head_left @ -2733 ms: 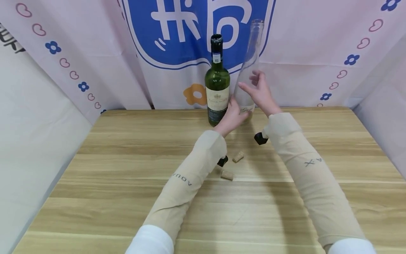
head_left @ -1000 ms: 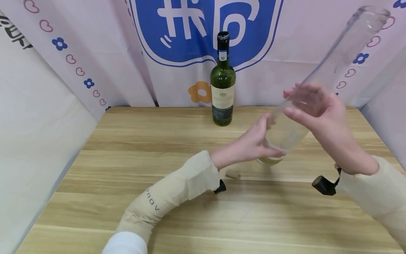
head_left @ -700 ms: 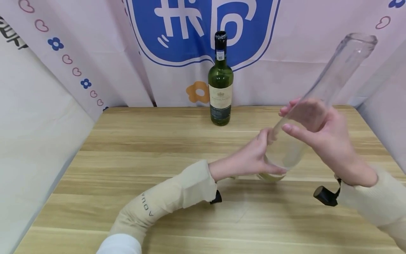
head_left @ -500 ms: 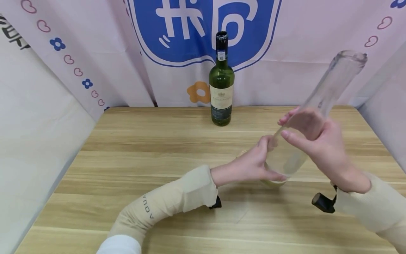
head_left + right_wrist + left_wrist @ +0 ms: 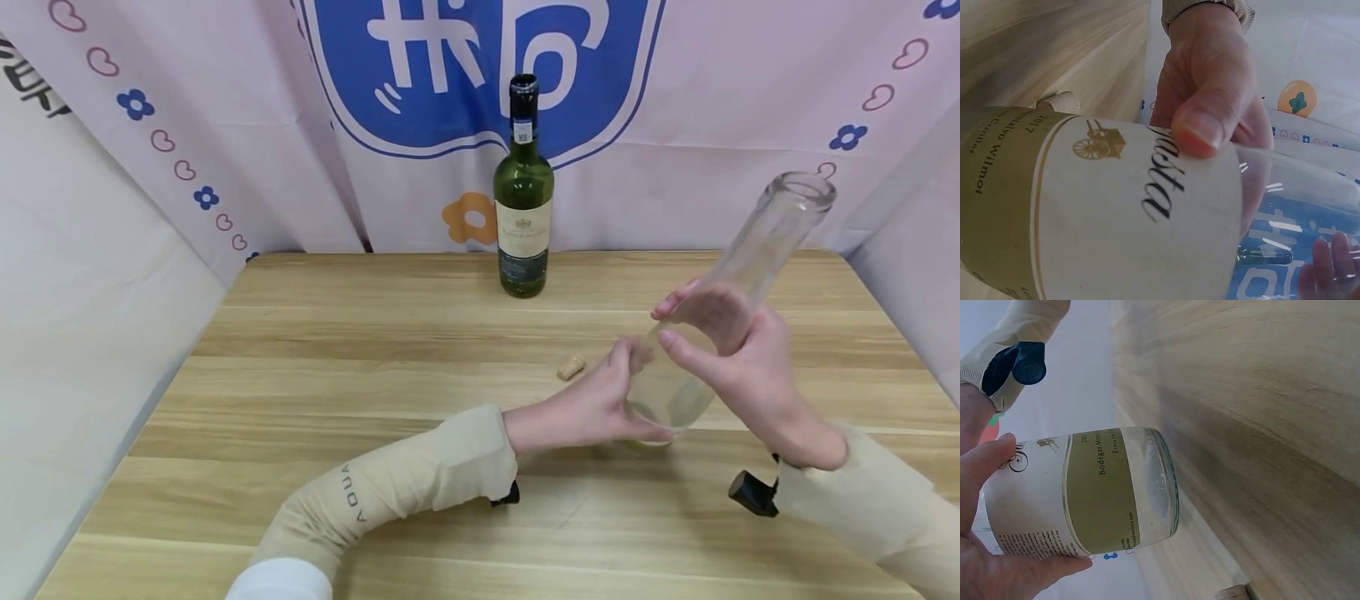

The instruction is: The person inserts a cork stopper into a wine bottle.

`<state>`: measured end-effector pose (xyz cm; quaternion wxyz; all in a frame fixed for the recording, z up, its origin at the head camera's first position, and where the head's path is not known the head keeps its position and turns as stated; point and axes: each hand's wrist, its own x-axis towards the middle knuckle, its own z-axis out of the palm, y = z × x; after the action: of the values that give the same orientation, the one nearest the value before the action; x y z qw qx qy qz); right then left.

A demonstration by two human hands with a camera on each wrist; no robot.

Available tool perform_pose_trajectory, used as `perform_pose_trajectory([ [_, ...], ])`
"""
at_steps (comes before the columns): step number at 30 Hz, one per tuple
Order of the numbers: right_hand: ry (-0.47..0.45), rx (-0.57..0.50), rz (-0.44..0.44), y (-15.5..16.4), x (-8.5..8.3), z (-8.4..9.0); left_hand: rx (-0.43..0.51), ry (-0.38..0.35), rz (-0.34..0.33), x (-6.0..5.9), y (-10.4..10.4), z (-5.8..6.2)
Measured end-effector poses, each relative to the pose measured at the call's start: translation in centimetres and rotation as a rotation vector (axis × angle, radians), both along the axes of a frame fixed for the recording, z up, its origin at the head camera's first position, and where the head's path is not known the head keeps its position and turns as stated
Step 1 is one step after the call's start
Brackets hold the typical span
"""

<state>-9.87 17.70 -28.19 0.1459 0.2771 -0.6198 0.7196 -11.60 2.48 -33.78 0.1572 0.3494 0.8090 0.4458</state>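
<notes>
Both hands hold a clear glass wine bottle [image 5: 759, 250], tilted with its open neck toward the upper right in the head view. My left hand [image 5: 581, 408] grips it near the base, thumb on one side and fingers on the other. My right hand [image 5: 750, 375] curls round the upper body, its fingers [image 5: 1324, 265] showing through the glass in the right wrist view. A white and olive-green label [image 5: 1100, 494] wraps the lower body, and the base is low over the wooden table [image 5: 337, 333]. No liquid shows in the bottle.
A green wine bottle [image 5: 522, 225] with a cream and dark label stands upright at the table's back edge. A cork [image 5: 572, 367] lies just beyond my left hand. Behind the table hangs a printed curtain [image 5: 420, 200].
The clear bottle has left its place beside the green one and come forward and right, now held tilted. Over the last second it sank lower, and a cork reappeared beyond my left hand.
</notes>
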Motion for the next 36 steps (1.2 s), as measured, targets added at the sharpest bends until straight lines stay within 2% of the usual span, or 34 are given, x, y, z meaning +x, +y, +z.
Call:
perform_pose_trajectory([
  [5,0.009,0.006,-0.022,-0.1,0.0,-0.6,-0.009,0.021,-0.011,0.1,0.0,-0.5],
  [12,0.086,0.018,-0.041,-0.3,-0.2,-1.2,-0.070,0.090,-0.024,-0.1,-0.3,-0.8],
  [15,0.104,0.025,-0.057,-0.3,-0.3,-1.4,-0.098,0.057,-0.057,-0.4,-0.6,-0.7],
  [18,0.124,0.024,-0.066,-0.3,-0.4,-1.5,-0.172,0.073,-0.128,-1.0,-1.2,-0.3],
  [22,0.152,0.027,-0.069,-0.4,-0.5,-1.5,-0.308,0.186,-0.256,-2.2,-2.4,0.2],
  [26,0.162,0.012,-0.056,-0.5,-0.6,-1.6,-0.471,0.257,-0.338,-3.2,-3.8,0.4],
  [29,0.159,-0.002,-0.047,-0.5,-0.6,-1.6,-0.571,0.304,-0.349,-3.5,-4.7,0.2],
  [32,0.156,0.002,-0.053,-0.5,-0.6,-1.6,-0.609,0.359,-0.351,-3.8,-5.5,-0.1],
  [36,0.155,0.026,-0.079,-0.5,-0.6,-1.6,-0.630,0.379,-0.352,-4.2,-6.4,-0.8],
])
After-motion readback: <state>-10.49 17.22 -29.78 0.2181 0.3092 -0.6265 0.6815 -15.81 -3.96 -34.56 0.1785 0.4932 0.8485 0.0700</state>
